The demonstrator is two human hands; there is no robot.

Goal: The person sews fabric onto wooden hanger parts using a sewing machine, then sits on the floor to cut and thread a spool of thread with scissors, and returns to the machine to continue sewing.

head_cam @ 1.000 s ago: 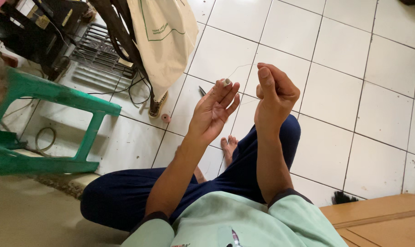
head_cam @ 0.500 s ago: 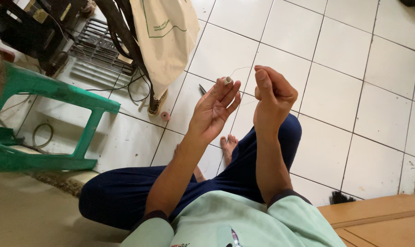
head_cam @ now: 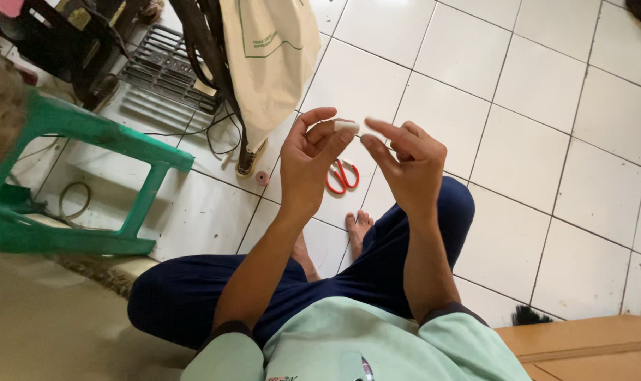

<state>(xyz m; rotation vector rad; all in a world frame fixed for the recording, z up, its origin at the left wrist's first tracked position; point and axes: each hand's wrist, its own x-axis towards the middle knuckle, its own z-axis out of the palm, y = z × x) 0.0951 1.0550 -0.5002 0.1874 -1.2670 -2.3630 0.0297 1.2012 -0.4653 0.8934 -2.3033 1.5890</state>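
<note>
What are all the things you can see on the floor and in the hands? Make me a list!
small white piece: one, white, pinched at the left fingertips.
scissors: one, red handles, on the tiles below the hands.
small spool: one, pink, on the tiles beside the bag.
cloth bag: one, cream, hanging at the top.
stool: one, green, at the left.
pedal grate: one, black, top left.
floor: white tiles.
left hand: raised, holding the piece.
right hand: raised, fingertips near the piece.

Glossy tile floor (head_cam: 433, 63), plastic stool (head_cam: 87, 134), cloth bag (head_cam: 271, 56)
</note>
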